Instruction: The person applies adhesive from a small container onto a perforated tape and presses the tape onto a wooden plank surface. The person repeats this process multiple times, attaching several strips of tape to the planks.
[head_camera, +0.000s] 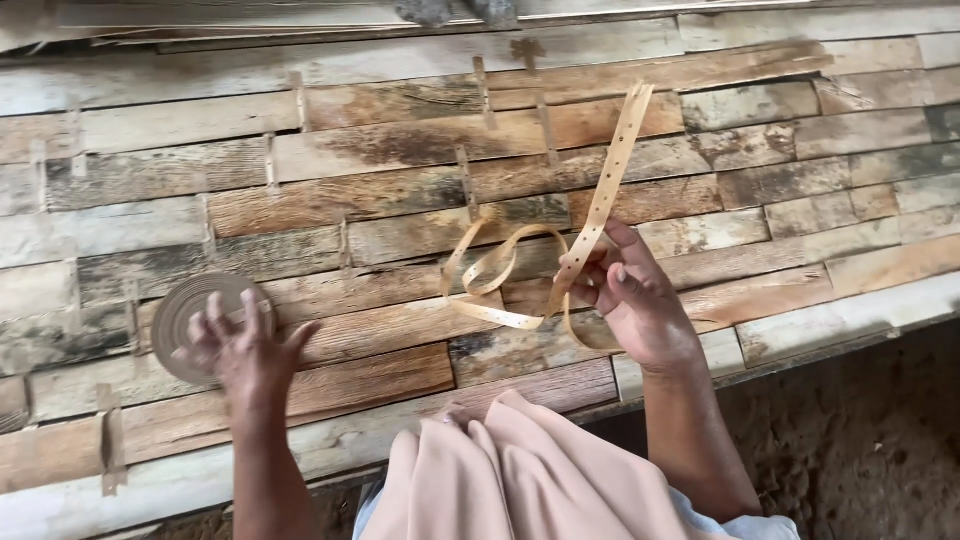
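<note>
Fingers (612, 268) of the right hand (635, 305) pinch a pale, hole-punched strip (600, 195) near its middle, so its free end stands up toward the far edge of the plank platform (400, 200) while the slack loops loosely to the left, just above the boards. Left hand (240, 345), fingers spread and gripping nothing, lies flat on a coiled roll of tape (185, 305) near the platform's near-left edge, apparently steadying it; peach cloth (520, 470) drapes over the lap at the near edge. Farther off: weathered planks patched with short tape strips, stacked boards along the far edge.
</note>
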